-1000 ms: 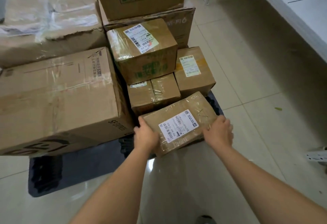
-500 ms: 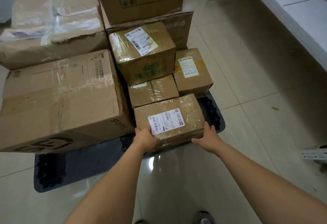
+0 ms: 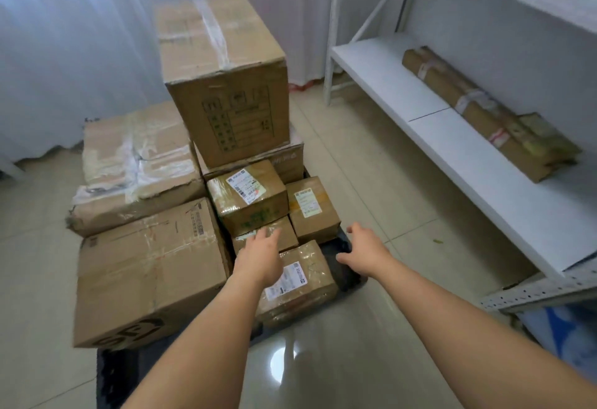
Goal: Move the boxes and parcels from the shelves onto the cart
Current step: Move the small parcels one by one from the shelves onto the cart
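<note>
Head view, only view available. A low dark cart (image 3: 347,274) is seen at centre frame, loaded with cardboard boxes. A small taped parcel (image 3: 303,274) with a white label lies at the near right corner of the load, resting on the deck just in front of two other small boxes. A tall box (image 3: 223,75) is stacked high at upper centre; a large box (image 3: 145,273) fills the left of the frame and overhangs the deck edge.

The left hand (image 3: 260,255) is held above the small parcel, fingers straight and spread, nothing gripped; whether the palm touches the carton below cannot be told. The right hand (image 3: 363,252) is held over the cart's right edge, fingers loosely extended, nothing held.

At right of frame a white shelf (image 3: 452,143) is seen, with one long wrapped bundle (image 3: 478,114) lying on it against the wall. By judgement this is the item left to move in this view.

Risks noted:
- The tall box sits on a narrower stack; a knock to the cart or a further item pushed against it could tip it toward the floor.
- The large left box overhangs; it could slide off if the cart is rolled.
- Little free deck is visible, so the long bundle would probably have to be laid across box tops, where it could roll or see-saw off.
- The bundle's wrapping looks loose at the near end; a one-ended grip could let it sag or tear.
</note>
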